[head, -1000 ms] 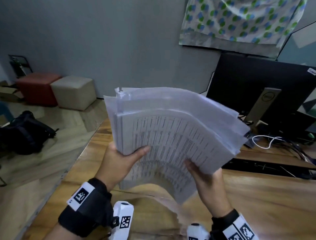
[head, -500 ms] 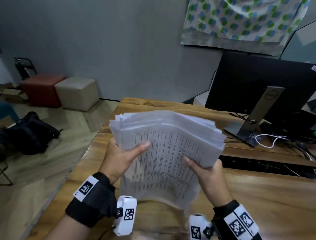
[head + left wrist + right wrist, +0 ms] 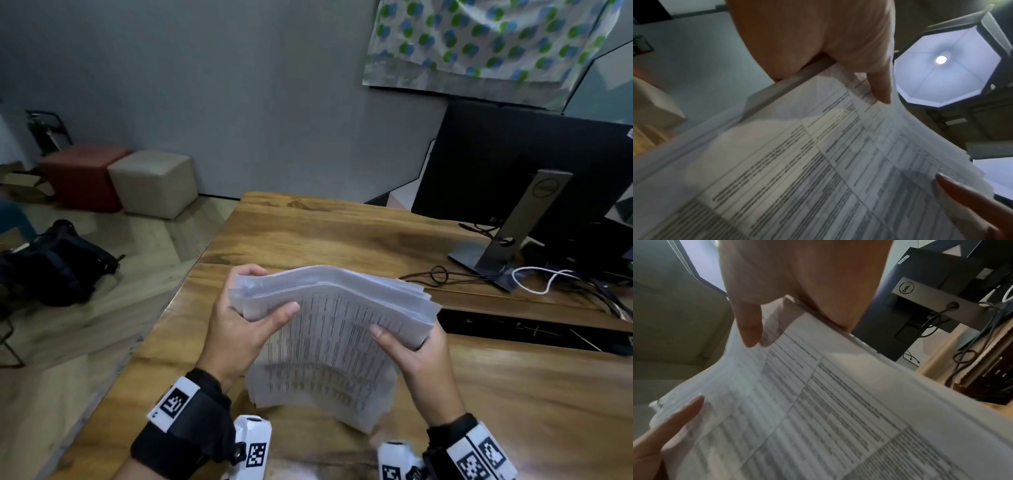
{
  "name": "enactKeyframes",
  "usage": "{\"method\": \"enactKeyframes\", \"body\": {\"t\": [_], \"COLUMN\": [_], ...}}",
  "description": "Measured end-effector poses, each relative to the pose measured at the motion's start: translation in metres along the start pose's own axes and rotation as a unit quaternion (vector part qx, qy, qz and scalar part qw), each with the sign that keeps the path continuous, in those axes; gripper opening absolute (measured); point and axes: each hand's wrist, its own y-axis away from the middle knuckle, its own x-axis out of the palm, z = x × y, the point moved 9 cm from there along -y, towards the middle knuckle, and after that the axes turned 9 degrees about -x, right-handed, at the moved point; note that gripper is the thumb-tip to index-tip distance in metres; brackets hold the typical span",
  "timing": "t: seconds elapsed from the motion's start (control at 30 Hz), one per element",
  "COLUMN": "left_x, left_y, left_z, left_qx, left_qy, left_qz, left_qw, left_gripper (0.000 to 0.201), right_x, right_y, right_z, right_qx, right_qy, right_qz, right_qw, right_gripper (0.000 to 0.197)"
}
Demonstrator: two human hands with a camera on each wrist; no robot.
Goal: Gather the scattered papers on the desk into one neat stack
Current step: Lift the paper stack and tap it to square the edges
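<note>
Holding the papers (image 3: 329, 329) in both hands above the near part of the desk (image 3: 308, 233), the person appears to be well into the task. The left hand (image 3: 239, 329) has its grip closed on the sheaf's left edge, thumb across the printed top sheet and fingers curled round the back. The right hand (image 3: 421, 356) grips the right side the same way, thumb on the front page, fingers hidden behind. The bundle stands roughly on end, its top bowing away from the person, its lower edge close to the wood; whether it touches cannot be told.

Judging from the bare desk surface in view, the gathering itself looks done: no loose sheet shows anywhere on the wood. What seems left is the tidying. The upper edges are still fanned and stepped, not flush, so the sheets likely need tapping square on the desk and then laying flat as one stack.

Off to the right stand a monitor (image 3: 527, 164) on its stand and a tangle of cables (image 3: 548, 281), well apart from the hands.
</note>
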Motion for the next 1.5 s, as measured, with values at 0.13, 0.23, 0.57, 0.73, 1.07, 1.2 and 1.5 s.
{"method": "enactKeyframes", "body": {"t": [0.13,0.23,0.57,0.73,1.07,1.2,1.5], "left_x": [0.002,0.000,0.005,0.016,-0.003,0.007,0.021], "left_y": [-0.003,-0.005,-0.001,-0.010,-0.006,-0.002,-0.001], "left_z": [0.007,0.018,0.042,-0.044,0.048,0.061,0.027], "left_qx": [-0.018,-0.059,-0.162,-0.008,-0.161,-0.172,-0.082], "left_qy": [-0.001,-0.010,-0.064,-0.029,-0.054,-0.076,-0.062], "left_qz": [0.001,0.022,0.065,0.036,0.105,0.109,0.002], "left_qw": [1.000,0.998,0.983,0.999,0.980,0.976,0.995], "left_gripper": [0.052,0.051,0.042,0.031,0.069,0.069,0.026], "right_x": [-0.001,-0.003,0.024,0.025,0.003,0.013,0.008], "right_y": [0.002,0.005,0.006,-0.014,0.016,0.022,0.018], "right_z": [-0.002,-0.015,-0.020,0.058,-0.042,-0.059,-0.019], "right_qx": [0.004,0.040,0.057,-0.085,0.107,0.127,0.018], "right_qy": [-0.018,-0.016,0.063,0.036,0.036,0.043,0.102], "right_qz": [-0.006,0.014,0.071,0.027,0.090,0.096,-0.055], "right_qw": [1.000,0.999,0.994,0.995,0.990,0.986,0.993], "right_gripper": [0.049,0.039,0.028,0.046,0.038,0.034,0.019]}}
